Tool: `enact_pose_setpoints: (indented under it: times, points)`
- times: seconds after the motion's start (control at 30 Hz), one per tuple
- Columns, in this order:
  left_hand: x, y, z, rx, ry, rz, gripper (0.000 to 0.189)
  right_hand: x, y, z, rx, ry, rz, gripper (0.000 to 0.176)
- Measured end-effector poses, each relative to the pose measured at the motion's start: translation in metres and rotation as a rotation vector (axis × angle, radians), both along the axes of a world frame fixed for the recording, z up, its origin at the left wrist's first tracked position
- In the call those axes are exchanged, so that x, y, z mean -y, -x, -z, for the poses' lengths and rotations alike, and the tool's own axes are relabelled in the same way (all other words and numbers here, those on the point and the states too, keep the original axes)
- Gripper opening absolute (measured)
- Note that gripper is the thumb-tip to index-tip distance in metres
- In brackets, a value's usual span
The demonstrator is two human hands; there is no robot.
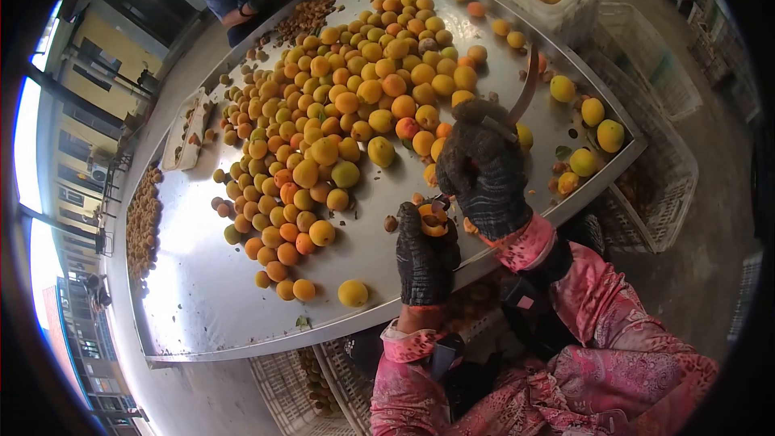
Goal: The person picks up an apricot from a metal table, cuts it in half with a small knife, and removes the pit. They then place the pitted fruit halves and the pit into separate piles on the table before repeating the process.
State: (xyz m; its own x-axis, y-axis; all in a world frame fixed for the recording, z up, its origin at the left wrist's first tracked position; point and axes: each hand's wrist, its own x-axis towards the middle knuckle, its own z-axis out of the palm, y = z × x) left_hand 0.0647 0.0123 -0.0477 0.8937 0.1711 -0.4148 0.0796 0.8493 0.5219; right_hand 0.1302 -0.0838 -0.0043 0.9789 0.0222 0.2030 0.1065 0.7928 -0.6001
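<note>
Risk: the opened apricot [433, 220] is pinched only at the gloved fingertips of the left hand [425, 258]. If the knit is slick, it could slip onto the steel table [210, 291] just beyond. The knife [525, 90] blade points up, away from the fruit; a hasty stroke down could nick the left glove.

Pose: left hand upright, fingers curled shut round the apricot. Right hand [484, 173], just above it, fisted on the knife handle. Loose apricots [355, 105] heaped beyond both.
</note>
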Motion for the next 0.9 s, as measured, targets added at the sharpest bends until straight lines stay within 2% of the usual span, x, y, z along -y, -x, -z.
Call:
enact_pose_setpoints:
  times: [0.1,0.13,0.17,0.2,0.23,0.27,0.3,0.33,0.37,0.4,0.43,0.47,0.53,0.57,0.6,0.67,0.7,0.73,0.77,0.8,0.87,0.9]
  points:
    - [0.003,-0.001,0.002,-0.078,-0.029,-0.063,0.034,-0.006,0.004,-0.001,0.018,-0.036,-0.033,0.022]
    - [0.005,0.003,0.002,0.003,-0.661,-0.01,0.033,-0.007,-0.001,0.004,0.018,-0.035,-0.033,0.022]
    - [0.005,0.006,0.002,0.089,-1.291,0.047,0.032,-0.008,-0.01,0.014,0.23,0.289,0.204,0.02]
    - [0.002,0.008,0.004,0.089,-1.29,0.047,0.032,-0.009,-0.016,0.023,0.441,0.614,0.442,0.019]
    - [-0.002,0.01,0.007,0.136,-1.554,0.068,0.028,-0.006,-0.016,0.03,0.441,0.615,0.441,0.019]
    - [-0.005,0.01,0.01,0.185,-1.818,0.089,0.025,-0.001,-0.015,0.032,0.293,0.409,0.181,0.019]
    - [-0.004,0.009,0.012,0.185,-1.817,0.089,0.025,0.002,-0.013,0.034,0.141,0.2,-0.075,0.019]
    - [-0.003,0.007,0.014,0.085,-1.294,0.091,0.022,0.0,-0.01,0.036,0.141,0.201,-0.074,0.019]
    - [-0.002,0.006,0.017,-0.008,-0.77,0.09,0.021,-0.007,-0.002,0.024,0.245,0.464,0.167,0.02]
    - [-0.004,0.005,0.025,-0.009,-0.768,0.091,0.021,-0.01,0.007,0.015,0.347,0.724,0.41,0.021]
    - [-0.007,0.005,0.036,0.186,-1.258,0.034,0.021,-0.009,0.019,0.009,0.263,0.77,0.245,0.024]
    - [-0.009,0.005,0.038,0.394,-1.743,-0.033,0.022,-0.012,0.022,0.013,0.263,0.77,0.245,0.024]
    - [-0.01,0.008,0.035,0.323,-1.732,0.028,0.023,-0.018,0.022,0.025,0.426,0.7,0.277,0.028]
    - [-0.011,0.01,0.03,0.251,-1.72,0.088,0.024,-0.018,0.018,0.027,0.426,0.697,0.273,0.028]
    - [-0.008,0.01,0.025,0.247,-1.72,0.084,0.024,-0.015,0.009,0.026,0.253,0.438,0.124,0.025]
    - [0.0,0.007,0.017,0.138,-1.458,0.087,0.025,-0.008,-0.008,0.027,-0.097,-0.076,-0.163,0.02]
    - [0.001,0.005,0.017,0.141,-1.455,0.088,0.025,-0.013,-0.011,0.027,-0.063,0.284,0.098,0.016]
    - [0.002,0.004,0.018,0.097,-0.877,0.036,0.023,-0.012,-0.01,0.027,-0.063,0.287,0.103,0.016]
    - [0.003,0.003,0.019,0.05,-0.3,-0.012,0.021,-0.011,-0.007,0.018,-0.098,0.176,0.003,0.016]
    - [0.001,0.002,0.021,0.051,-0.3,-0.012,0.021,-0.01,-0.004,0.013,-0.132,0.063,-0.1,0.017]
    - [-0.003,0.002,0.023,0.055,-0.14,-0.032,0.019,-0.009,-0.004,0.01,-0.135,-0.006,-0.148,0.017]
    - [-0.004,0.004,0.021,0.054,-0.141,-0.034,0.019,-0.009,-0.005,0.009,-0.137,-0.074,-0.195,0.017]
